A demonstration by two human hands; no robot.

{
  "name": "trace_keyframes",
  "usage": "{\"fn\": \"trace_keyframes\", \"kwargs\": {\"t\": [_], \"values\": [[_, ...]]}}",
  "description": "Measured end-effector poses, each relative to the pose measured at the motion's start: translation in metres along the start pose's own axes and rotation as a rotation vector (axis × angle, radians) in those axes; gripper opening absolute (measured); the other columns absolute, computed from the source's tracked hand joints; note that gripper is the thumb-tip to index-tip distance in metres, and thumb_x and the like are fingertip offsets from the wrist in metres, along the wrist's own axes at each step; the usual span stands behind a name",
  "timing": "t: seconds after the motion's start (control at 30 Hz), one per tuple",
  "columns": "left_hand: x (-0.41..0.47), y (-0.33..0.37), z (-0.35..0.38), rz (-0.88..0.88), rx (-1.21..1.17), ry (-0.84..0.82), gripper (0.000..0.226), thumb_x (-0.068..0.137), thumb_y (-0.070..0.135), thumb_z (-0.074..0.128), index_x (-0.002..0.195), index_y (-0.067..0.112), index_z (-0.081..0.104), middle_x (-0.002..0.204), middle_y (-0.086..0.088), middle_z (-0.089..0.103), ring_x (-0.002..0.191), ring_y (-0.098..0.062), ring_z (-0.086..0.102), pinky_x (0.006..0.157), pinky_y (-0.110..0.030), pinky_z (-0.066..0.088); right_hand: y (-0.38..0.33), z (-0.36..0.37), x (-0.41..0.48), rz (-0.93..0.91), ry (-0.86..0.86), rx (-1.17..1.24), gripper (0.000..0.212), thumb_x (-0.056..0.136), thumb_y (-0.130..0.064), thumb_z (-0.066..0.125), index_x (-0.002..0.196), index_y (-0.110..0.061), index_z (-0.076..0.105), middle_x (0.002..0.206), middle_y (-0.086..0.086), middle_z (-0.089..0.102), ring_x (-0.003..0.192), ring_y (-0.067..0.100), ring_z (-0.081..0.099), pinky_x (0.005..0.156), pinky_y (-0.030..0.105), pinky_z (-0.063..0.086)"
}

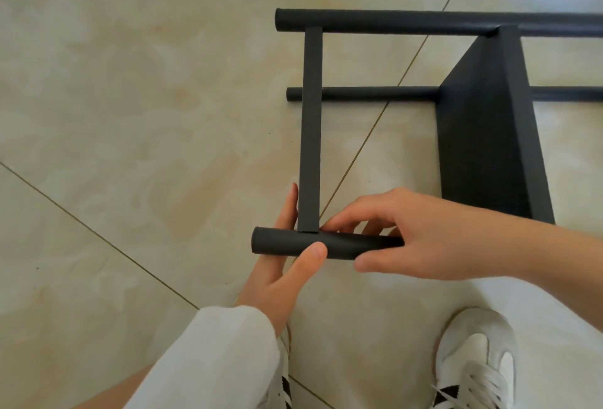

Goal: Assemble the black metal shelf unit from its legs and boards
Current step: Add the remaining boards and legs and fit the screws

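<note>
Left hand (277, 270), right hand (424, 239) grip near leg (277, 243) at crossbar (311, 131) joint; tile floor (130, 115) stretches leftward.

Open gap between crossbar (310, 131) and board (483, 141) (middle leg (359, 94) crosses it), near leg (280, 245) closing the front, open floor (130, 115) leftward

Matt black metal shelf frame (310, 128) (finely textured), glossy marbled floor tiles (130, 115)

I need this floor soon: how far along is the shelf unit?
Done: a crossbar links the far leg and the near leg, and one board meets the far leg. In hand: the left hand and right hand grip the near leg beside the crossbar joint. Left: the board's near joint is hidden; other boards are not in view.
</note>
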State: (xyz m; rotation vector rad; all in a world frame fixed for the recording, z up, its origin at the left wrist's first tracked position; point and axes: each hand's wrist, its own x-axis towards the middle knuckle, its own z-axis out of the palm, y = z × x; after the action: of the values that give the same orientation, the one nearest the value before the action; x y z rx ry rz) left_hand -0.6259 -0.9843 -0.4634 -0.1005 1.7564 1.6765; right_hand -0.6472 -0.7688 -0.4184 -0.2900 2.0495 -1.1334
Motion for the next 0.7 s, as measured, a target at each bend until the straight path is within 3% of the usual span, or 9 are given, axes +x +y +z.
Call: {"fn": "trace_keyframes", "kwargs": {"t": [0.1,0.17,0.27,0.4,0.57,0.7], "values": [[0.001,0.003,0.003,0.000,-0.001,0.011,0.084,0.068,0.064,0.062,0.143,0.064,0.023,0.127,0.044,0.054,0.123,0.020,0.047,0.087,0.000,0.040,-0.003,0.004,-0.003,-0.010,0.081,-0.065,0.034,0.090,-0.031,0.066,0.114,-0.052,0.057,0.109,-0.037,0.049,0.100,-0.012,0.053,0.088,0.003,0.042],[0.002,0.008,0.005,0.033,0.005,0.023,0.087,0.068,0.064,0.064,0.144,0.066,0.022,0.129,0.041,0.055,0.126,0.016,0.047,0.100,-0.013,0.039,-0.008,0.001,-0.005,0.001,0.104,-0.081,0.035,0.091,-0.031,0.066,0.121,-0.048,0.058,0.108,-0.036,0.050,0.101,-0.012,0.052,0.087,0.002,0.042],[0.005,0.021,0.007,0.095,0.002,0.029,0.087,0.069,0.059,0.069,0.144,0.066,0.024,0.131,0.034,0.059,0.129,0.007,0.051,0.109,-0.029,0.038,-0.018,-0.009,-0.010,-0.001,0.130,-0.095,0.035,0.092,-0.030,0.065,0.120,-0.049,0.057,0.106,-0.035,0.051,0.100,-0.012,0.053,0.085,0.002,0.043],[0.011,0.051,0.006,0.171,0.013,0.035,0.085,0.069,0.056,0.074,0.142,0.066,0.032,0.135,0.026,0.060,0.129,-0.002,0.054,0.112,-0.037,0.041,-0.039,-0.028,-0.016,-0.005,0.178,-0.145,0.035,0.093,-0.031,0.063,0.121,-0.050,0.058,0.106,-0.035,0.053,0.101,-0.010,0.054,0.084,0.009,0.049],[0.016,0.103,0.001,0.277,0.048,0.020,0.079,0.077,0.056,0.077,0.144,0.058,0.035,0.130,0.033,0.059,0.120,0.012,0.055,0.095,-0.018,0.050,-0.073,-0.055,-0.028,-0.010,0.282,-0.209,0.038,0.095,-0.029,0.062,0.127,-0.047,0.057,0.103,-0.033,0.056,0.104,-0.009,0.053,0.084,0.005,0.046],[0.015,0.149,0.004,0.330,0.067,0.023,0.081,0.069,0.063,0.073,0.141,0.061,0.036,0.128,0.038,0.057,0.113,0.022,0.051,0.074,0.001,0.044,-0.105,-0.077,-0.043,-0.024,0.362,-0.246,0.038,0.095,-0.022,0.062,0.128,-0.039,0.059,0.111,-0.026,0.059,0.104,-0.004,0.057,0.091,0.010,0.047]]}}
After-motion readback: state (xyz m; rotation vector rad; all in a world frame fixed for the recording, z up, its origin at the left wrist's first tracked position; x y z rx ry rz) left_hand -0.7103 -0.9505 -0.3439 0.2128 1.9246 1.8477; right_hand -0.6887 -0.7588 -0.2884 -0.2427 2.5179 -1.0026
